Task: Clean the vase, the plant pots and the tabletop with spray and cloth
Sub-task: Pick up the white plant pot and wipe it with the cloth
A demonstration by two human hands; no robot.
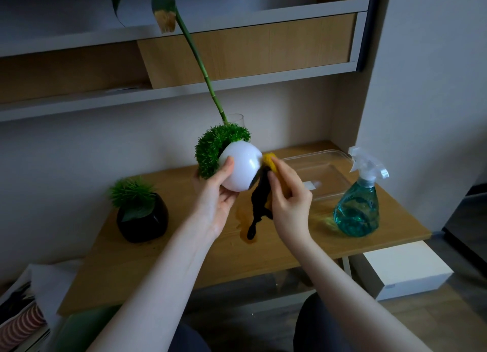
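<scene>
up above the table point(276, 249), the left hand point(218, 201) grips a round white pot point(239, 167), tilted so its green tuft points left. right beside it, the right hand point(287, 196) pinches a yellow and black cloth point(261, 193) against the pot's side. a black pot point(143, 220) stands at left, a spray bottle point(358, 207) at right.
</scene>
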